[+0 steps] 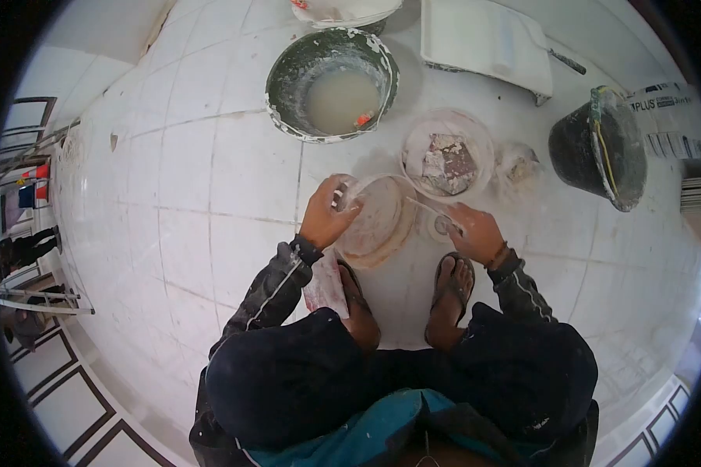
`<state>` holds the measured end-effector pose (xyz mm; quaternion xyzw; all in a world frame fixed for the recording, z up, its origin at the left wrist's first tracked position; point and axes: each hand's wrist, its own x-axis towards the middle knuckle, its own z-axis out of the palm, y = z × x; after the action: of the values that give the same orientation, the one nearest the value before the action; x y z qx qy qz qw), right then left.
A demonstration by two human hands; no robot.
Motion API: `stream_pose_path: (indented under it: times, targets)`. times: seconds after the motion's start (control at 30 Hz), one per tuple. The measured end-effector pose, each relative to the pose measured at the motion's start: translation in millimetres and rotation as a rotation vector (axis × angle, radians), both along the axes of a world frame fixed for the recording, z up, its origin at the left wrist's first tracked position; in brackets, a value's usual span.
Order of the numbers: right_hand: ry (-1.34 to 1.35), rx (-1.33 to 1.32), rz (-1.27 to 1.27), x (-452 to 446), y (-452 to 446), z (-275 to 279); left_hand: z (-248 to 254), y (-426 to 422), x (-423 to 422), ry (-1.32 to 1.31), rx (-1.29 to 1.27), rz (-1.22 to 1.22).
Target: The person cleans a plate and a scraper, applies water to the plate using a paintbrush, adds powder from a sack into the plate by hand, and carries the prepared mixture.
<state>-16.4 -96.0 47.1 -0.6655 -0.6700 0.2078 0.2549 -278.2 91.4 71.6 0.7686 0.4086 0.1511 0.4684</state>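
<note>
My left hand point(327, 212) is closed on the rim of a shallow, round, clear plastic tub point(366, 253), smeared inside with pale and reddish residue. My right hand point(477, 233) grips a thin, pale, strip-like tool point(428, 206), whose far end reaches the tub's right rim; its exact kind is unclear. Partly under that hand is a small round item point(439, 226). A pale flat piece with reddish smears point(325, 288) lies beside my left foot. Just beyond the tub stands another clear tub point(410, 159) containing crusted, broken-looking pieces point(450, 162).
Ahead stands a dark bucket point(284, 97) with cloudy liquid. A white paint tray point(452, 35) with a roller is at the far right. Another dark bucket point(580, 148) lies tipped beside a printed bag point(662, 117). A crumpled clear bag point(518, 167) rests nearby. A ladder point(47, 302) stands left.
</note>
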Motion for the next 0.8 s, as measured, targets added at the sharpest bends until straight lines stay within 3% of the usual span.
stream_pose_path:
  times: [0.23, 0.5, 0.6, 0.7, 0.8]
  targets:
    - [-0.188, -0.122, 0.047, -7.6, 8.2, -0.4, -19.7, -17.4, 12.8, 0.116, 0.009, -0.070]
    - [-0.075, -0.320, -0.158, -25.6, -35.1, -30.1, -13.1, -51.7, 6.8, -0.187, -0.125, 0.304]
    - [-0.040, -0.403, -0.171, -35.8, -40.3, -31.0, -17.1, -54.8, -3.9, -0.169, -0.082, 0.288]
    - [-0.069, -0.276, -0.085, -39.0, -37.7, -26.8, -5.7, -53.5, -2.4, -0.130, 0.163, 0.160]
    - [-0.078, -0.187, -0.132, -29.6, -24.4, -16.4, 17.8, -47.9, 0.0, 0.006, 0.175, 0.076]
